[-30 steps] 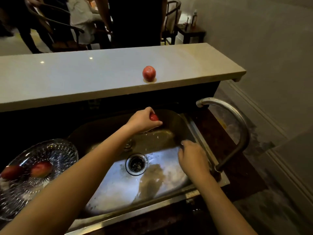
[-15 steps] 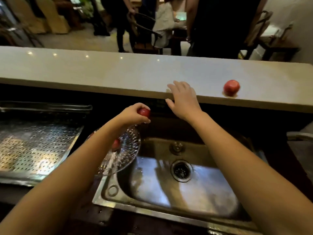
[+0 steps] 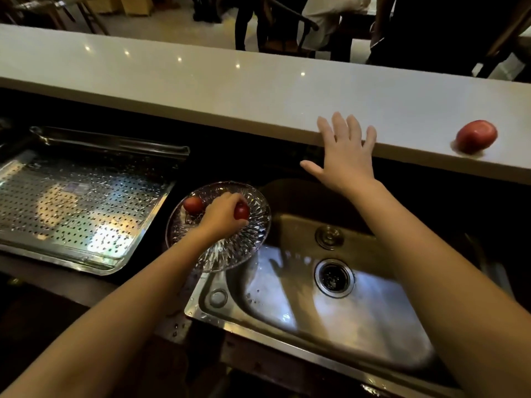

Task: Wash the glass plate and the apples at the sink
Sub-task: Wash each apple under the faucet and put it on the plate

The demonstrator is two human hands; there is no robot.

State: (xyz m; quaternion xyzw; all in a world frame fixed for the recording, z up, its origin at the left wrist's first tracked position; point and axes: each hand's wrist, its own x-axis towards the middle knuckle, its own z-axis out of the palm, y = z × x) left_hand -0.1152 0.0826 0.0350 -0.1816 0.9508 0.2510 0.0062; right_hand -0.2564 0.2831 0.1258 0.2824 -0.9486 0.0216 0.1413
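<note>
Apples (image 3: 193,204) look firm and slick, so cup them whole. The glass plate (image 3: 230,254) beside the sink (image 3: 359,311) seems heavy and brittle, best lifted by its rim. The left hand (image 3: 221,216) grips one apple (image 3: 241,211), now lowered into the plate. The right hand (image 3: 344,156) lies open at the tabletop (image 3: 201,87) edge, fingers spread wider.

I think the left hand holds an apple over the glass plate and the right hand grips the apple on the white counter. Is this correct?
Not fully. The head view shows the left hand holding an apple over the glass plate, but the right hand grips nothing: it is open at the white counter edge, apart from the other apple lying there.
</note>
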